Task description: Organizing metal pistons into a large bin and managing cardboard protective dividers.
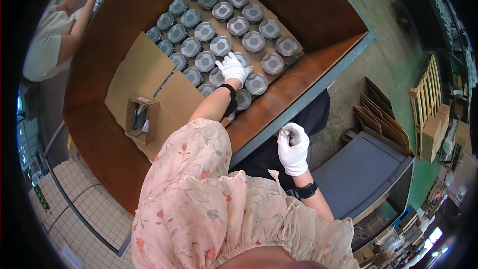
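My left hand (235, 69), in a white glove, reaches down into a large brown-walled bin. Its fingers are spread over the round grey metal parts, which look like pistons, and it partly covers one piston (241, 59). Whether it grips that piston I cannot see. Several more pistons stand upright in rows on a cardboard sheet (234, 27). Outside the bin, just past its near right rim (303, 112), my right hand (293, 149) is closed, also gloved in white. Its fingers curl toward the thumb, and anything inside them is hidden.
A cardboard flap (142, 67) and a small open carton (142, 119) lie at the bin's left side. To the right stands a grey-topped cart (361, 172) with folded cardboard (381, 114) behind it. A wooden pallet (427, 102) leans farther right. Another person (59, 40) is at upper left.
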Demonstrator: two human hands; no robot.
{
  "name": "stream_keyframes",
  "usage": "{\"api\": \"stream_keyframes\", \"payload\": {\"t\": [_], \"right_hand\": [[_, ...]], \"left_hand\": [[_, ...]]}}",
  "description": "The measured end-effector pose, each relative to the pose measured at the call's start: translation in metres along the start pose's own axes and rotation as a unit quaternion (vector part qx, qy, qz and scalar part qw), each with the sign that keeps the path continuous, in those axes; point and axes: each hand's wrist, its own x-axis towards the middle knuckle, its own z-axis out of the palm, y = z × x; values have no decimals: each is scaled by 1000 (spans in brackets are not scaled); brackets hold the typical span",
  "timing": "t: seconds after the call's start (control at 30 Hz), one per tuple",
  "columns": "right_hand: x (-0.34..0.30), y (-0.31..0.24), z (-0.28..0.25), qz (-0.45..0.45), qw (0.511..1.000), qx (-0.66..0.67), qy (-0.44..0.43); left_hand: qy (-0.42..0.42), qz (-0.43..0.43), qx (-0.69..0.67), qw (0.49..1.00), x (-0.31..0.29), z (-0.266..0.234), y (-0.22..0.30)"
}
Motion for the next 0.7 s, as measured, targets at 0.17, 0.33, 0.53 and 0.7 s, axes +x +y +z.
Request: {"api": "stream_keyframes", "payload": {"t": [0.17,0.33,0.53,0.7], "right_hand": [[5,-7,-6,7,999,-9,-32],[13,-38,-25,118,968,221,20],[47,-77,-30,40,934,355,10],[39,-129,-42,66,930,358,-49]], "left_hand": [[50,24,-32,998,2,-1,-7],[131,127,-280,942,-49,-91,-7],[244,369,-324,836,-176,-251,-13],[252,485,-317,775,-249,-295,12]]}}
